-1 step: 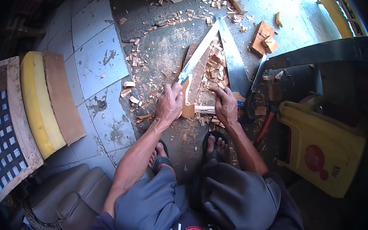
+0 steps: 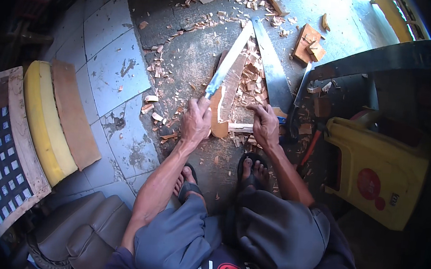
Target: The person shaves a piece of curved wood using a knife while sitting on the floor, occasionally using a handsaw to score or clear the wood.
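Observation:
My left hand (image 2: 196, 120) is closed round the handle of a machete (image 2: 230, 60), whose long bright blade slants away from me toward the far right. Beside that hand lies a shaped brown piece of wood (image 2: 220, 117) with a pale cut edge, and a longer board (image 2: 233, 83) reaches away behind it. Curled fingers on my right hand (image 2: 266, 126) hide whatever they may hold; that hand is at the right end of a pale wooden stick (image 2: 240, 128). Close to it is a hand saw (image 2: 273, 71), its broad blade pointing away, its tip near the machete's.
Wood chips (image 2: 250, 79) litter the floor. A dark-handled knife (image 2: 300, 93) lies right of the saw, below small wooden blocks (image 2: 308, 44). At right stands a yellow plastic stool (image 2: 379, 172); at left, a yellow foam-edged piece (image 2: 49, 121) and brown cushions (image 2: 86, 230).
My left hand and the machete have shifted slightly left. The shaped wood beside them shows more. My right hand stays nearly in place.

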Demonstrator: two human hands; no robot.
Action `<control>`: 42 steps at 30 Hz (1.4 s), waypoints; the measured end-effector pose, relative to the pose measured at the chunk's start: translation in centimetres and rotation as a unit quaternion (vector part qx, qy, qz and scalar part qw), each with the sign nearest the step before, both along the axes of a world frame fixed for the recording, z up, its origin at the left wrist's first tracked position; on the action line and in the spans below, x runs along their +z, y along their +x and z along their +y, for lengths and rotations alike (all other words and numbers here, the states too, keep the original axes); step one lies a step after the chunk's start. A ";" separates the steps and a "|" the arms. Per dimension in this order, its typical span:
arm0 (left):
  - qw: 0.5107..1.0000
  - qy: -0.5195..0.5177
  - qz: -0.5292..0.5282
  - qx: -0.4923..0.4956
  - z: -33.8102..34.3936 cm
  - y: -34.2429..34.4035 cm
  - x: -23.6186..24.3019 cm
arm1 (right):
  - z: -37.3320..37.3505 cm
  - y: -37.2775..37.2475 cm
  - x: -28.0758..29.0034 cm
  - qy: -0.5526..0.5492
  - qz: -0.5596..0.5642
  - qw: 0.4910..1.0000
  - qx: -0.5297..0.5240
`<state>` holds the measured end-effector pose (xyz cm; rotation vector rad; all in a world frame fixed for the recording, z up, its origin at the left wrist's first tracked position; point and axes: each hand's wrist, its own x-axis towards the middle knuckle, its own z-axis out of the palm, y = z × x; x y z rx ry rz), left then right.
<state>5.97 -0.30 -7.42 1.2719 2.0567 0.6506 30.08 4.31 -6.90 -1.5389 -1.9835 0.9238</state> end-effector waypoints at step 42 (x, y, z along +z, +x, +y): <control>0.980 0.151 0.077 -0.102 0.2 0.1 -0.2 | -8.5 -0.2 0.2 -0.372 0.505 0.755 -0.192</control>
